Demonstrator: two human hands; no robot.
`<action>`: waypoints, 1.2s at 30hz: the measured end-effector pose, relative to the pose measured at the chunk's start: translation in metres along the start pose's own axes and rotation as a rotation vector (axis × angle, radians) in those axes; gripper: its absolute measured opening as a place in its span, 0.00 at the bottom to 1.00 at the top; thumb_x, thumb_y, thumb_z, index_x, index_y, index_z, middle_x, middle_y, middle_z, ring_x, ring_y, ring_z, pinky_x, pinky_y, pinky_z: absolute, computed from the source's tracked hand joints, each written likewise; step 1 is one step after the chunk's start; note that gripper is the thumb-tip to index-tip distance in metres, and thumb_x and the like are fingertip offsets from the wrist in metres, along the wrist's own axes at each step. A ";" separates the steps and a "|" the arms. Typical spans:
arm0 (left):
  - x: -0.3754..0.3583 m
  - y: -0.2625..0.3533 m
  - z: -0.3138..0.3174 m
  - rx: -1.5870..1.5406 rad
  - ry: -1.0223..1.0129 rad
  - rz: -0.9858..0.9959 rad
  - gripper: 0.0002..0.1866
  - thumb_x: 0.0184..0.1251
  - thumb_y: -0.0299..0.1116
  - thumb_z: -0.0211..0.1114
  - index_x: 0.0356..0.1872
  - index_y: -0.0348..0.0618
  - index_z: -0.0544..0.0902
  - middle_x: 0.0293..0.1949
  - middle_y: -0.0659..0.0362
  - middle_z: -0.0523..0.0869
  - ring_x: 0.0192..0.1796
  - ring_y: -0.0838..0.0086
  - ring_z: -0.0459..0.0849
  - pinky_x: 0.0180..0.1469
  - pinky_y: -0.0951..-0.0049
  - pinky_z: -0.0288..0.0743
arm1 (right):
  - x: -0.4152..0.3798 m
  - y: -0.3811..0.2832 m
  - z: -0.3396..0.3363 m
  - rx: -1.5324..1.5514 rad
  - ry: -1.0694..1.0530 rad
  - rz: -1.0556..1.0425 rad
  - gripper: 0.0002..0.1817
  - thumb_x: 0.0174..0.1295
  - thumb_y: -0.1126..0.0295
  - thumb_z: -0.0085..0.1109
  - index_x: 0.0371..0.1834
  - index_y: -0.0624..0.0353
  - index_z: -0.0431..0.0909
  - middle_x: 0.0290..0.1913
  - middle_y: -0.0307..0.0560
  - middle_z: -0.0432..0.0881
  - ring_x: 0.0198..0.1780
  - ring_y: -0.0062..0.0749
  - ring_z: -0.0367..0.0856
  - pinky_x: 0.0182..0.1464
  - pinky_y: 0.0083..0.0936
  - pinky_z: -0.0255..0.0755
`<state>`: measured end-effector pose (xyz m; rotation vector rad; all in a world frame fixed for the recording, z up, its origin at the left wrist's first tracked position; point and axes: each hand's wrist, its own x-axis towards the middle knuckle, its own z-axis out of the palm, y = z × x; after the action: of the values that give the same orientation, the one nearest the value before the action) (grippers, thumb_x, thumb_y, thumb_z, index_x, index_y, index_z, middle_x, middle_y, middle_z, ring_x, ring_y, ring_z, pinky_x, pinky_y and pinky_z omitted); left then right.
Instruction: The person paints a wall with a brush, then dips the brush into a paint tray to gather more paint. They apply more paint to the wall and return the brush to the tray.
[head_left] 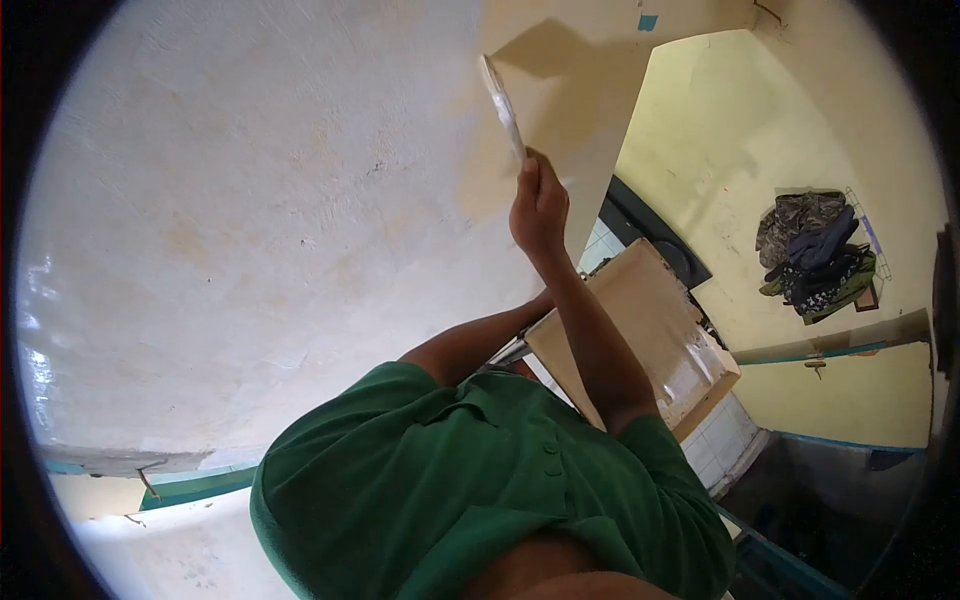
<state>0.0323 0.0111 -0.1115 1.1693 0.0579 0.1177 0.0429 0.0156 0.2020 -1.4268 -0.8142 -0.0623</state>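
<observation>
My right hand [541,205] is raised and closed around the lower end of a putty knife [503,108]. Its blade is coated white and appears nearly edge-on, close to the wall [290,180]. A broad shadow falls on the bare yellowish wall beside the blade. White putty covers most of the wall to the left. My left forearm [480,335] reaches across behind my right forearm, which hides the left hand; its fingers do not show.
A beige boxy piece [630,320] with white smears stands behind my right forearm, near a black panel [655,235]. Clothes [815,255] hang on the yellow wall at right. A dark area [820,500] with a teal edge lies lower right.
</observation>
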 end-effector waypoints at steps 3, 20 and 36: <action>0.006 -0.002 0.007 -0.037 -0.008 0.017 0.19 0.66 0.39 0.56 0.55 0.42 0.73 0.54 0.54 0.75 0.55 0.70 0.72 0.59 0.67 0.64 | 0.029 0.012 0.024 -0.034 0.044 -0.113 0.13 0.66 0.68 0.41 0.47 0.66 0.63 0.33 0.59 0.76 0.33 0.56 0.75 0.35 0.41 0.69; 0.005 -0.107 -0.049 -0.140 -0.115 -0.118 0.18 0.66 0.38 0.56 0.54 0.42 0.73 0.53 0.56 0.76 0.56 0.73 0.71 0.58 0.67 0.64 | 0.003 0.083 0.068 -0.537 -0.158 -0.014 0.20 0.64 0.68 0.45 0.55 0.66 0.56 0.42 0.65 0.76 0.37 0.56 0.79 0.35 0.44 0.75; 0.006 -0.032 -0.013 0.048 -0.048 -0.104 0.18 0.65 0.38 0.56 0.53 0.41 0.74 0.52 0.55 0.77 0.54 0.71 0.73 0.56 0.67 0.65 | 0.000 0.016 -0.014 0.447 -0.323 0.455 0.11 0.67 0.60 0.46 0.35 0.55 0.68 0.16 0.31 0.63 0.14 0.11 0.58 0.14 0.12 0.51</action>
<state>0.0387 0.0111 -0.1455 1.2141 0.0796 -0.0040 0.0574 0.0065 0.1901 -1.1730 -0.6883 0.6742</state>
